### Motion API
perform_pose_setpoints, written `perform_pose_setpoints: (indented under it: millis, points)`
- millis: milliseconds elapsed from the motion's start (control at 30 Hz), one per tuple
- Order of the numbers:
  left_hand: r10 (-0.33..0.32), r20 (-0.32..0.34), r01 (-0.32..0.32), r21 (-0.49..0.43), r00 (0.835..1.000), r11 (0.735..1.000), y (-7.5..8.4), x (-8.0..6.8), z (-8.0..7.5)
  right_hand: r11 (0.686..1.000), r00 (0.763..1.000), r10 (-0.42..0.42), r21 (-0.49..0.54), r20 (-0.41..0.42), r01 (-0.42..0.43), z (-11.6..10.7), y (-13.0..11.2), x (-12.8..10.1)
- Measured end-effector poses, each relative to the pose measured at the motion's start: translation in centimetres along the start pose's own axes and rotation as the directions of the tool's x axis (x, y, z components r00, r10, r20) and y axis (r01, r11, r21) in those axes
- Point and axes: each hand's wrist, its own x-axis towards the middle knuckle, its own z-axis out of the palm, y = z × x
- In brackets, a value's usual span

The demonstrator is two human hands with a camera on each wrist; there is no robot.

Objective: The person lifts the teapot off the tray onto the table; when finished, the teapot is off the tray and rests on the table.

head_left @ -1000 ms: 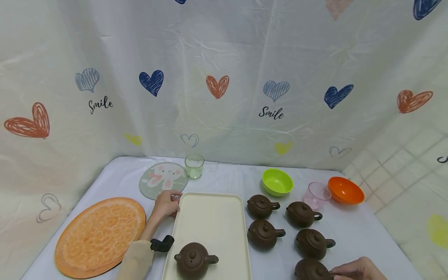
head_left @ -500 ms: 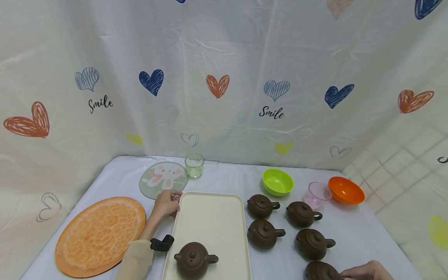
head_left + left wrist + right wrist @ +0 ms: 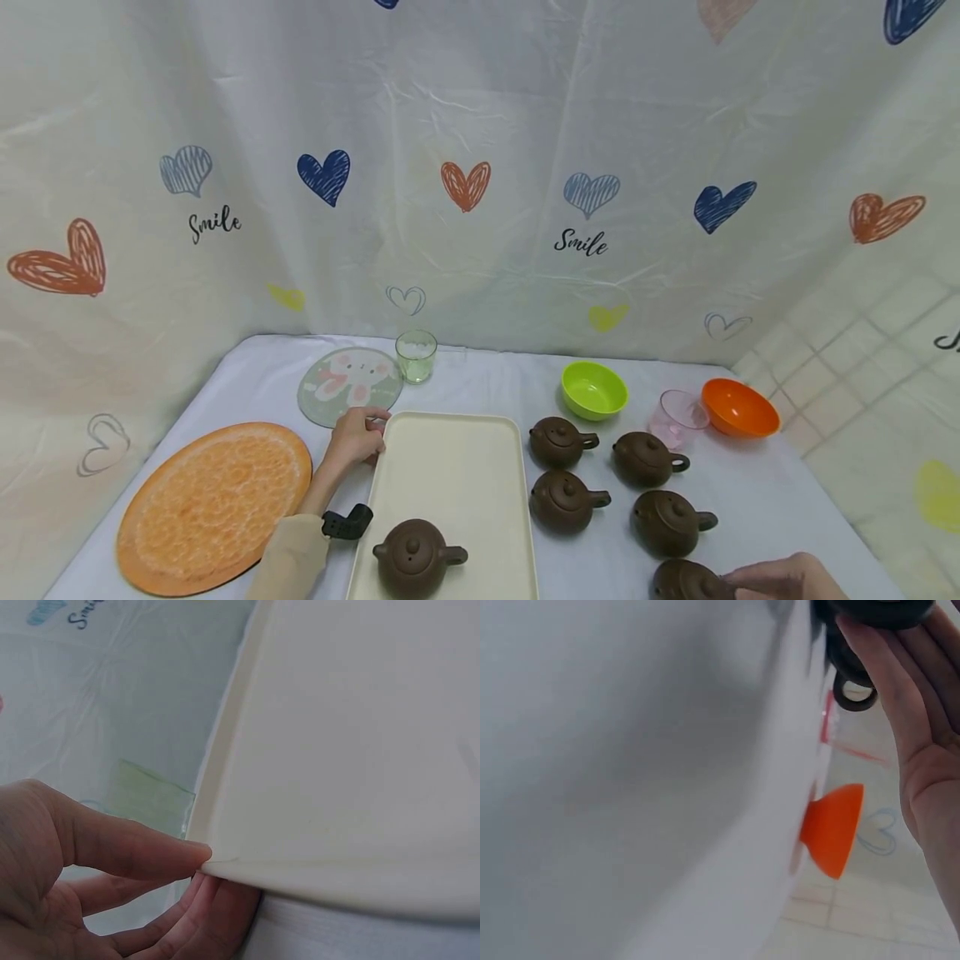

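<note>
My left hand (image 3: 358, 435) pinches the rim of a cream rectangular tray (image 3: 457, 467) near its far left corner. In the left wrist view the thumb (image 3: 142, 844) lies on top of that corner and the other fingers are beneath. A dark brown teapot (image 3: 414, 557) stands on the near part of the tray, its handle pointing right. At the lower right edge of the head view, my right hand (image 3: 787, 575) pinches the handle of another brown teapot (image 3: 688, 581), partly cut off by the frame. Several matching teapots, including one (image 3: 666, 523) just behind it, stand right of the tray.
Behind the teapots are a green bowl (image 3: 595, 390), a pink cup (image 3: 678, 417) and an orange bowl (image 3: 741, 408). A green glass (image 3: 416, 357) and a rabbit-print mat (image 3: 337, 392) lie beyond my left hand. A round orange-brown mat (image 3: 213, 508) is at the left.
My right hand and the teapot it holds have shifted slightly right and toward me. My left hand and the tray stay where they were.
</note>
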Motion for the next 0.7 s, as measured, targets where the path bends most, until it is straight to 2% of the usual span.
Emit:
perform_pose_setpoints:
  millis: [133, 200, 333, 500, 600, 700]
  points:
    - [-0.006, -0.005, 0.006, 0.013, 1.000, 1.000, -0.1, 0.2, -0.1, 0.997, 0.993, -0.027, -0.071, -0.115, 0.019, 0.7, -2.4, 0.6]
    - [0.002, -0.007, -0.001, 0.022, 1.000, 1.000, -0.1, 0.2, -0.1, 0.988, 0.984, -0.092, -0.135, -0.151, 0.072, 1.5, -4.2, 1.3]
    - [0.010, -0.012, -0.009, 0.031, 1.000, 0.999, -0.2, 0.2, -0.1, 0.987, 0.972, -0.135, -0.114, -0.194, 0.115, 4.3, -8.3, 3.4]
    - [0.010, -0.009, -0.010, 0.036, 1.000, 0.999, -0.5, 0.4, 0.2, 0.985, 0.967, -0.170, -0.047, -0.188, 0.164, 8.9, -12.5, 6.8]
    - [0.012, -0.003, -0.012, 0.030, 1.000, 0.999, -0.7, 0.5, 0.3, 0.974, 0.964, -0.225, -0.027, -0.140, 0.223, 11.8, -14.1, 8.7]
    - [0.023, -0.001, -0.023, 0.016, 1.000, 1.000, -0.6, 0.4, 0.2, 0.954, 0.949, -0.299, -0.029, -0.104, 0.298, 14.5, -15.4, 10.5]
